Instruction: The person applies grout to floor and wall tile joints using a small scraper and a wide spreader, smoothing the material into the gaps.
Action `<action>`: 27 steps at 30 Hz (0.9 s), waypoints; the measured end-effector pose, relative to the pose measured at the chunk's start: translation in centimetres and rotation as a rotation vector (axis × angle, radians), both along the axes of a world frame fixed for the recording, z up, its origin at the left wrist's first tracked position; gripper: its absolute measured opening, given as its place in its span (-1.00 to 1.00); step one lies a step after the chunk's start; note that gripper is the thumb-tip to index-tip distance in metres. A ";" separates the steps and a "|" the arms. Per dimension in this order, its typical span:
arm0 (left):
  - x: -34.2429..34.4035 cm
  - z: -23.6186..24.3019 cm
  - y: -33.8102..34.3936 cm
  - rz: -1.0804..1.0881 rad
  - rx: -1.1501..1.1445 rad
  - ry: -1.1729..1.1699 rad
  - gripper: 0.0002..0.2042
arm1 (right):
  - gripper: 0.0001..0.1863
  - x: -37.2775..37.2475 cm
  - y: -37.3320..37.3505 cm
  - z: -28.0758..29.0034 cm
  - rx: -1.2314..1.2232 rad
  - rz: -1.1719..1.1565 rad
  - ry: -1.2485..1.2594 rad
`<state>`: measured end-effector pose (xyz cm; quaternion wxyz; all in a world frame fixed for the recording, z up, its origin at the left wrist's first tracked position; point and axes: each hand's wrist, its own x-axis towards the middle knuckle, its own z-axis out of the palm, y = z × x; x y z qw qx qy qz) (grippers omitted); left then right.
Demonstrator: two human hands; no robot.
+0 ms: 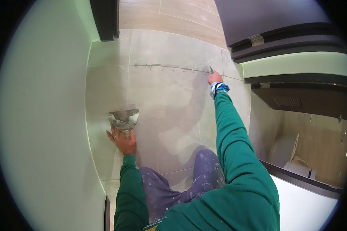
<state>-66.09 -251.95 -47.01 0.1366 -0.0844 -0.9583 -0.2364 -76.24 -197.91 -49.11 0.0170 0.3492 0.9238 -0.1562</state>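
In my left hand (123,142), low at the left over the tiled floor, is a wide, stained putty knife (122,118), blade pointing up the frame. My right hand (214,77) reaches forward with fingers closed on a small thin tool (211,69), seemingly a scraper, at the right end of a dark grey smeared joint line (169,68) that runs across the pale grey tiles (162,100). Whether the small tool's tip touches the floor is hard to tell. My paint-spotted purple trousers show below.
A plain wall (46,115) bounds the left side. Wood-look planks (169,13) lie beyond the tiles. At the right are dark doors (270,19), an open doorway with a toilet (285,150), and a dark-edged white surface (297,194) at lower right.
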 end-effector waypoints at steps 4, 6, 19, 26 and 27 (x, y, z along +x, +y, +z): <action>-0.1 -0.5 1.6 -0.035 0.032 -0.002 -0.57 | -0.66 1.6 4.5 -2.0 -0.002 -0.066 -0.093; 0.2 -0.2 -0.2 -0.002 -0.020 -0.017 -0.57 | -0.67 -1.5 -2.6 -1.9 -0.046 0.032 -0.052; -0.5 -0.4 1.5 -0.019 0.031 -0.007 -0.58 | -0.67 -16.4 -33.7 8.1 -0.232 0.428 0.084; 0.0 -0.7 0.9 -0.031 -0.015 -0.005 -0.55 | -0.53 -3.2 -11.0 1.5 -0.134 0.322 0.538; 0.2 -0.8 -0.2 -0.010 -0.038 0.005 -0.55 | -0.52 -1.0 -9.1 1.7 -0.160 0.351 0.487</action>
